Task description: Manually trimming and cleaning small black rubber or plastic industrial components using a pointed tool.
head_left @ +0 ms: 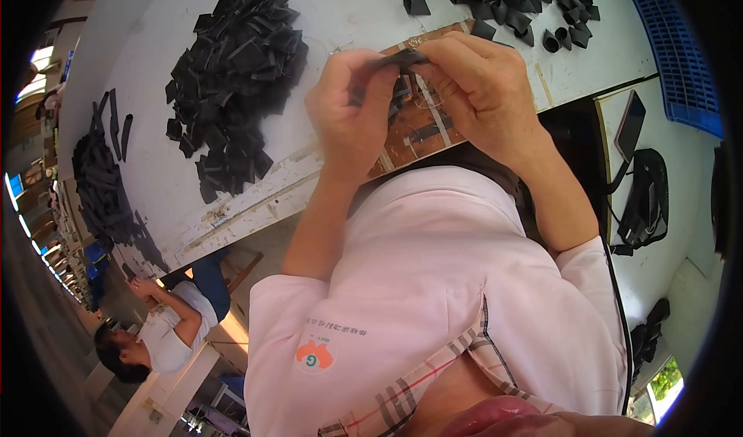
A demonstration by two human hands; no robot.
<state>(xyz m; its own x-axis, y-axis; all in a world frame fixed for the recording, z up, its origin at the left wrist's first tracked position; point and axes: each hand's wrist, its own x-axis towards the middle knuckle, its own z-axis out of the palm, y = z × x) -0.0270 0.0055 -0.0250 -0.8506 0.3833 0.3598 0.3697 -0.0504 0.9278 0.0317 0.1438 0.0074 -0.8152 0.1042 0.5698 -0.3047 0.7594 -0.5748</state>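
Observation:
Between my two hands is a small black fabric piece, pinched by the fingertips of both. My left hand grips its left end, thumb pressed against it. On the other end, my right hand has its thumb and fingers closed. Both hands are raised over a brown board set in the table's near edge. To the left lies a big heap of flat black fabric pieces. Beyond my right hand are several rolled, tube-like black pieces.
The white table carries another pile of black strips at the far left. A blue plastic basket stands at the right, near a phone and a black mesh pouch. Another person sits at lower left.

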